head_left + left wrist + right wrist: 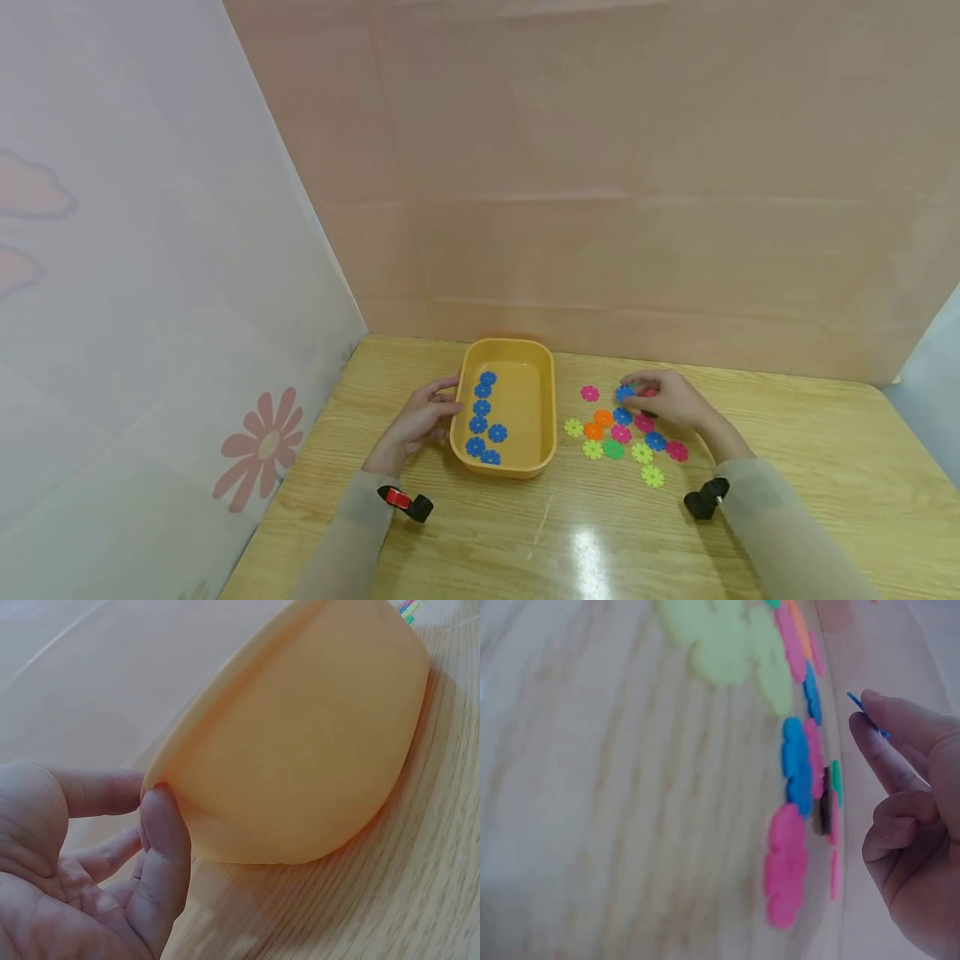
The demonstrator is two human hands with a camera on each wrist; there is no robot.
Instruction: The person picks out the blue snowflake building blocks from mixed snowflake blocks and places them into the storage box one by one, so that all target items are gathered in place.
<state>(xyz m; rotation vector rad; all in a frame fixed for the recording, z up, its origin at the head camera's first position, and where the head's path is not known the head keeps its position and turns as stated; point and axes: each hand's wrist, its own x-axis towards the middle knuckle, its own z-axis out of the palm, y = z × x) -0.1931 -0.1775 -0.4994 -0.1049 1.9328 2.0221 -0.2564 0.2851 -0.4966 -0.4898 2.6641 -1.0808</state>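
A yellow plastic tray (525, 400) stands on the table, with several blue flower-shaped discs (482, 407) along its left side. My left hand (423, 417) grips the tray's left rim; in the left wrist view, thumb and forefinger pinch the edge of the tray (300, 742). Over the loose pieces at the right, my right hand (671, 400) pinches a blue flower disc (624, 395) between thumb and forefinger. In the right wrist view this disc (853, 700) shows edge-on, raised above the table. Another blue disc (622, 416) lies just below the right hand.
Right of the tray lie scattered flower discs: pink (590, 393), orange (594, 431), green (613, 450), yellow (652, 476) and blue (656, 441). A dark disc (824, 802) lies among them in the right wrist view. A papered wall (600, 250) rises behind the table.
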